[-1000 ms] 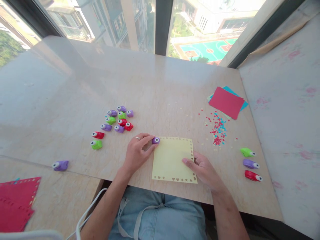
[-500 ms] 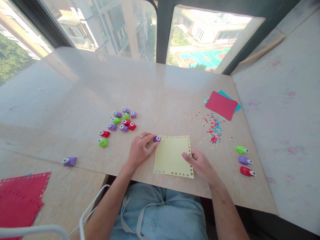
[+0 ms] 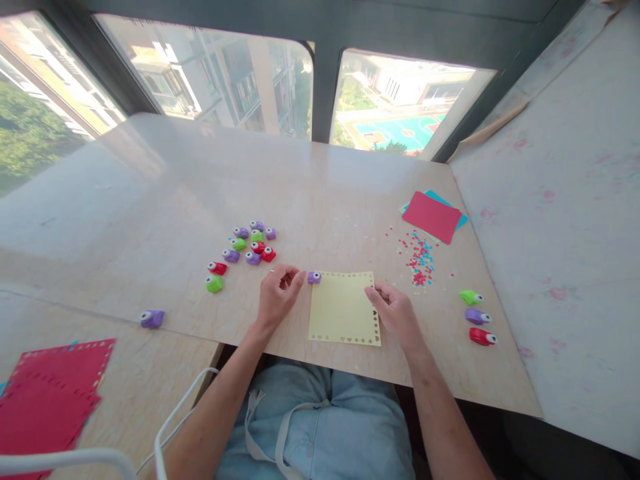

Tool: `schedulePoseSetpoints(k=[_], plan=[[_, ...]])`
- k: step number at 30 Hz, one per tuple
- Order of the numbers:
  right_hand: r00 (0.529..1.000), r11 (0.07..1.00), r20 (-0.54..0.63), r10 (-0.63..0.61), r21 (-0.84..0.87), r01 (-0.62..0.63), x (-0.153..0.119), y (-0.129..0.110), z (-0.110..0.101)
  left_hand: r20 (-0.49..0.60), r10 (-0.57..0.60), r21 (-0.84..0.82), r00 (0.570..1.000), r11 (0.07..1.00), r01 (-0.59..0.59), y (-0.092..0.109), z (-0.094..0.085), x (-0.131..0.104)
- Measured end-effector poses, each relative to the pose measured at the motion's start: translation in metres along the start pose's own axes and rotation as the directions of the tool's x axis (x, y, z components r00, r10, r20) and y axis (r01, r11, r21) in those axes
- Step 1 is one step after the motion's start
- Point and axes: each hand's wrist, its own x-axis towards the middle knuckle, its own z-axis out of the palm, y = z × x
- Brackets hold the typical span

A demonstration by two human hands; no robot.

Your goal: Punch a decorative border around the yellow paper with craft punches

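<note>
A pale yellow sheet of paper lies on the table, with small shapes punched along its edges. My right hand pinches its right edge, thumb on top and fingers at the side or beneath. A purple craft punch sits at the sheet's top left corner, overlapping it. Just left of that punch is my left hand, apart from it, with loosely bent fingers and nothing visible in them.
Several craft punches cluster left of the sheet; one purple punch sits farther left. Punched red sheets lie lower left. At right are confetti, stacked coloured cards and three punches. A white cable hangs lower left.
My left hand has let go of the purple punch and drawn back slightly left. The punch stays at the sheet's corner. My right hand keeps hold of the paper. The camera view has tilted.
</note>
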Motion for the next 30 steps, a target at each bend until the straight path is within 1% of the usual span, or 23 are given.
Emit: schedulePoseSetpoints(k=[1, 2, 3, 4, 5, 7, 9, 10, 12, 14, 16, 18, 20, 24, 29, 30], plan=[[1.0, 1.0, -0.017, -0.007, -0.02, 0.007, 0.001, 0.0, 0.001, 0.026, -0.041, 0.011, 0.999, 0.999, 0.041, 0.002, -0.002, 0.001], [0.999, 0.999, -0.03, -0.016, -0.04, 0.015, 0.002, 0.001, 0.003, 0.077, -0.088, 0.018, 0.993, 0.996, 0.087, 0.004, -0.004, 0.003], [0.999, 0.998, -0.039, -0.028, -0.058, 0.025, 0.002, 0.001, 0.004, 0.148, -0.137, 0.021, 0.979, 0.991, 0.136, 0.005, -0.007, 0.006], [0.998, 0.996, -0.046, -0.041, -0.076, 0.038, 0.003, 0.001, 0.004, 0.234, -0.189, 0.021, 0.954, 0.982, 0.189, 0.007, -0.009, 0.01], [0.997, 0.994, -0.052, -0.056, -0.092, 0.052, 0.003, 0.001, 0.005, 0.324, -0.239, 0.023, 0.915, 0.969, 0.245, 0.007, -0.011, 0.015], [0.995, 0.989, -0.059, -0.086, -0.125, 0.078, 0.003, 0.002, 0.005, 0.478, -0.33, 0.054, 0.814, 0.936, 0.347, 0.009, -0.015, 0.025], [0.992, 0.984, -0.066, -0.106, -0.153, 0.095, 0.003, 0.003, 0.006, 0.581, -0.4, 0.098, 0.709, 0.899, 0.427, 0.01, -0.016, 0.035], [0.991, 0.981, -0.066, -0.113, -0.163, 0.101, 0.004, 0.004, 0.006, 0.613, -0.425, 0.114, 0.667, 0.882, 0.457, 0.01, -0.016, 0.039], [0.991, 0.979, -0.066, -0.12, -0.173, 0.107, 0.004, 0.005, 0.006, 0.651, -0.455, 0.136, 0.607, 0.857, 0.497, 0.012, -0.016, 0.046], [0.99, 0.979, -0.065, -0.125, -0.169, 0.113, 0.004, 0.007, 0.006, 0.669, -0.474, 0.156, 0.573, 0.843, 0.515, 0.014, -0.014, 0.052], [0.99, 0.98, -0.059, -0.131, -0.156, 0.12, 0.005, 0.008, 0.006, 0.676, -0.492, 0.176, 0.549, 0.831, 0.528, 0.016, -0.012, 0.056], [0.99, 0.982, -0.048, -0.135, -0.141, 0.127, 0.005, 0.008, 0.005, 0.675, -0.504, 0.186, 0.538, 0.823, 0.537, 0.017, -0.011, 0.057], [0.99, 0.983, -0.038, -0.136, -0.131, 0.13, 0.005, 0.008, 0.005, 0.667, -0.505, 0.175, 0.547, 0.82, 0.544, 0.017, -0.009, 0.057], [0.99, 0.985, -0.033, -0.137, -0.114, 0.132, 0.004, 0.007, 0.003, 0.632, -0.508, 0.131, 0.585, 0.814, 0.565, 0.018, -0.007, 0.056], [0.99, 0.987, -0.033, -0.134, -0.094, 0.13, 0.004, 0.005, 0.003, 0.628, -0.505, 0.101, 0.593, 0.808, 0.581, 0.02, -0.008, 0.054], [0.991, 0.988, -0.036, -0.131, -0.09, 0.128, 0.004, 0.005, 0.003, 0.625, -0.497, 0.091, 0.602, 0.812, 0.576, 0.021, -0.009, 0.053]])
